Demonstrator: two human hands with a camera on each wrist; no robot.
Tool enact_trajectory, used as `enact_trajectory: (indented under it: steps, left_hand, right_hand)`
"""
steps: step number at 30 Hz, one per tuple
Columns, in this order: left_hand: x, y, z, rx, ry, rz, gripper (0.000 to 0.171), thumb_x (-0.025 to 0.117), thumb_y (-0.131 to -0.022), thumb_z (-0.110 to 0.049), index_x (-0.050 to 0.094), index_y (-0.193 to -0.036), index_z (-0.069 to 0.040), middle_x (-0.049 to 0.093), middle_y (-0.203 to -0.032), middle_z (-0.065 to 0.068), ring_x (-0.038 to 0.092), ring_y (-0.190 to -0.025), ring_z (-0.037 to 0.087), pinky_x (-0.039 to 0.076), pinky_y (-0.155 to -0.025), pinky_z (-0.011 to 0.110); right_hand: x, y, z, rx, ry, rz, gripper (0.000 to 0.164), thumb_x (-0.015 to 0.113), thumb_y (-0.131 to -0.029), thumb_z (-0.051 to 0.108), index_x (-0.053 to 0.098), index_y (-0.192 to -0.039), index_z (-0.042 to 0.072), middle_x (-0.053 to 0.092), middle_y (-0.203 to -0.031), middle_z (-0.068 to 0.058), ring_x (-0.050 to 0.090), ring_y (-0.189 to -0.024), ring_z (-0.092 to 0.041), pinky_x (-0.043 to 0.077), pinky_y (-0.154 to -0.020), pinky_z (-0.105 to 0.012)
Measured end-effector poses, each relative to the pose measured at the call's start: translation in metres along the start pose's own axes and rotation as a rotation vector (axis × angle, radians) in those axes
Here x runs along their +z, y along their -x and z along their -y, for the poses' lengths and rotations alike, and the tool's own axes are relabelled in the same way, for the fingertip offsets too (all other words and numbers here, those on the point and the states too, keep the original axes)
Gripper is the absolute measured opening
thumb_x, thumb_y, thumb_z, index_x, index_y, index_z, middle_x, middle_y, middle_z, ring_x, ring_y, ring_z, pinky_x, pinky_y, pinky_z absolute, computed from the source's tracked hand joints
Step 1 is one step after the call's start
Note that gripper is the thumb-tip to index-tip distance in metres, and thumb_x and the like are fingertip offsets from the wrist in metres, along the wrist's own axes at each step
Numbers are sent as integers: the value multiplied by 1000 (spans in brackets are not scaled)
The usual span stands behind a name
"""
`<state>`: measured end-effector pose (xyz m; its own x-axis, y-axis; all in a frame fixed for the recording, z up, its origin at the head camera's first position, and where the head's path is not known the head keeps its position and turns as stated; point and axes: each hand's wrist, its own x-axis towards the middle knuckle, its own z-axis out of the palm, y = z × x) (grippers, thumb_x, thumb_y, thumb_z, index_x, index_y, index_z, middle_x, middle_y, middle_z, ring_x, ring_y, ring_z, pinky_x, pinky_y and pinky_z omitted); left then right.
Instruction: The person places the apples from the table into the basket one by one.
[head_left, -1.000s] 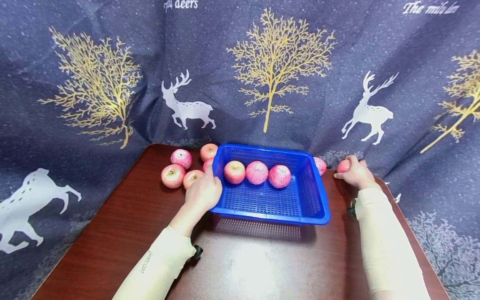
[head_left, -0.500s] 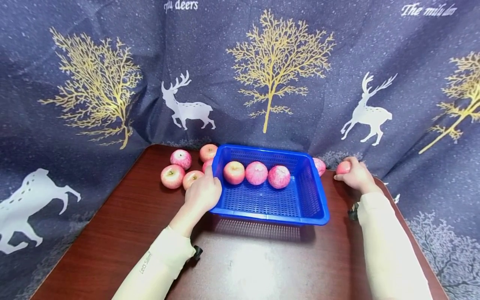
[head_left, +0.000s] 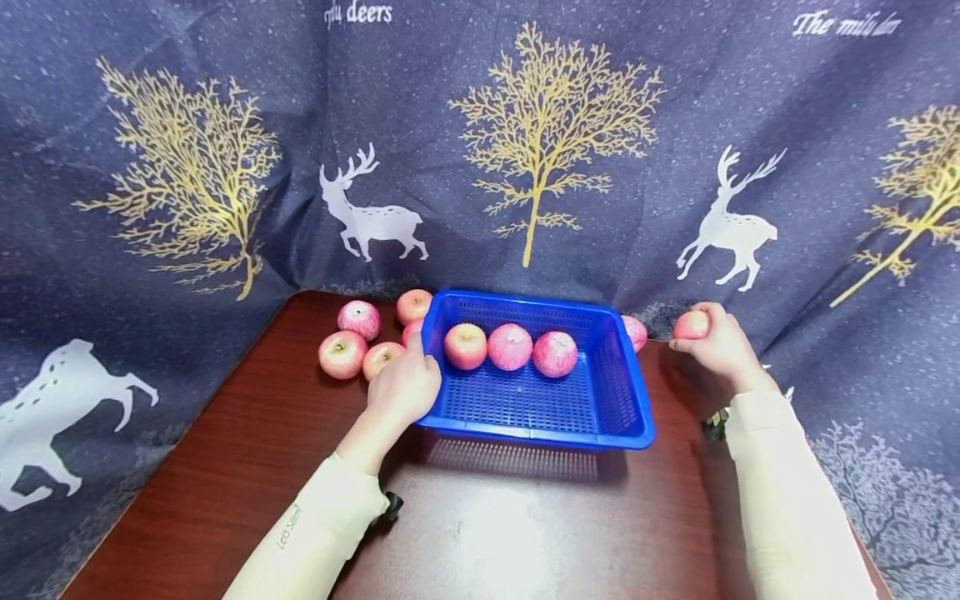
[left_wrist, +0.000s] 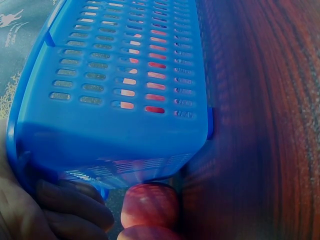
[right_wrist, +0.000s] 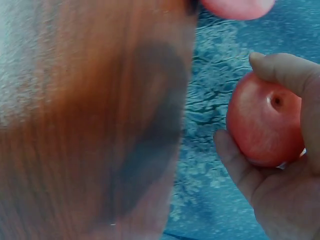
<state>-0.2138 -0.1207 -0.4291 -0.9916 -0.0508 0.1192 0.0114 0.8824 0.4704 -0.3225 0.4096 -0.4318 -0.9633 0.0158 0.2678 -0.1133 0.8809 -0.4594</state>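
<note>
In the head view a blue plastic basket (head_left: 517, 434) stands on the table with three red apples in a row inside: one apple (head_left: 466, 347) at left, a pink-striped apple (head_left: 511, 347) in the middle, another apple (head_left: 555, 354) at right. My left hand (head_left: 405, 385) grips the basket's left rim, its fingers (left_wrist: 75, 207) curled under the lip in the left wrist view. Off to the right, my right hand (head_left: 722, 343) holds an apple (right_wrist: 265, 120) between thumb and fingers, above the table's back edge. The palm hides part of that apple.
Several apples cluster left of the basket, among them a striped apple (head_left: 358, 320) and a yellowish-red apple (head_left: 342, 355). One apple (head_left: 635, 332) sits behind the basket's right end. A dark patterned curtain (head_left: 585, 167) hangs right behind the brown table (head_left: 247, 467).
My right hand has raised the apple slightly from the table's back right. The left hand keeps its grip on the basket, which stays in place.
</note>
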Motion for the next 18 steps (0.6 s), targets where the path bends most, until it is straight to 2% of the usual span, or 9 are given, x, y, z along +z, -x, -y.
enact_trajectory:
  steps: [6,18]
  left_hand:
    - [1,0,1,-3,-5,0,57,37,-101,-35,32,-149,-5,66,-102,18,63,-84,35,49,-72,53]
    - [1,-1,0,-1,-12,5,58,38,-100,-34,30,-150,-4,66,-105,20,63,-85,37,49,-72,53]
  right_hand:
    - [-13,-2,13,-27,-24,-39,78,84,-73,37,44,-134,9,48,-119,-26,49,-105,-42,40,-83,-56]
    - [-37,-2,49,-171,-91,-133,75,86,-72,33,48,-134,12,53,-125,-16,52,-107,-35,38,-86,-53]
